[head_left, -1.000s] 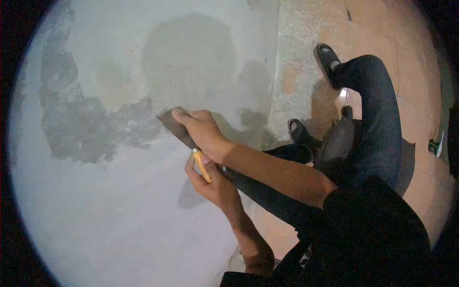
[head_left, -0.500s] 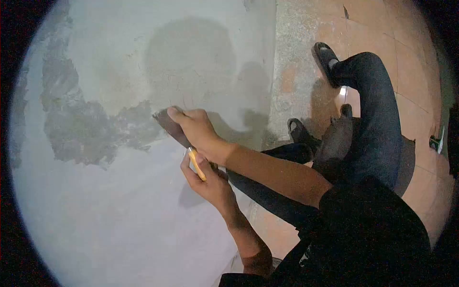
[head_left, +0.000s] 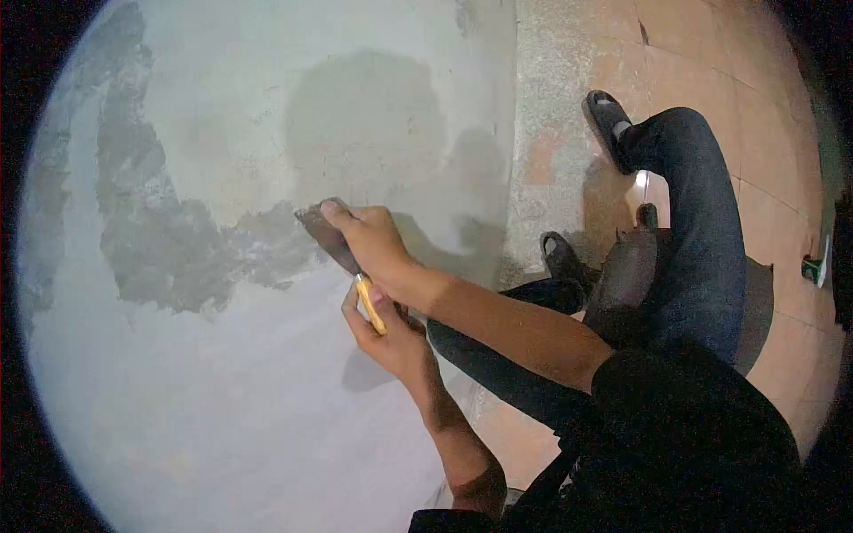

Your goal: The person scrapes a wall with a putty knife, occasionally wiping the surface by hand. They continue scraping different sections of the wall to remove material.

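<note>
My left hand (head_left: 395, 342) is wrapped round the yellow handle of a putty knife (head_left: 365, 298). My right hand (head_left: 378, 242) grips the knife's wide metal blade from the side, its thumb near the front corner. The blade's front edge lies right at the wall (head_left: 267, 391), at the end of a rough dark grey patch (head_left: 178, 253). Below that patch in the view the wall surface is smooth and whitish; above it, it is pale grey. The fingertips of my right hand are hidden behind the blade.
Shadows of a head and arms fall on the wall. Along the wall's foot runs a rough speckled strip (head_left: 546, 98), then orange floor tiles (head_left: 684, 67). My bent legs (head_left: 697, 204) and dark slippers (head_left: 609, 115) are at the right. A small green-and-white object (head_left: 815, 268) lies at the far right.
The wall and floor have shifted slightly right and down in the view. Both hands keep their hold on the putty knife, whose blade has moved slightly up along the grey patch's end.
</note>
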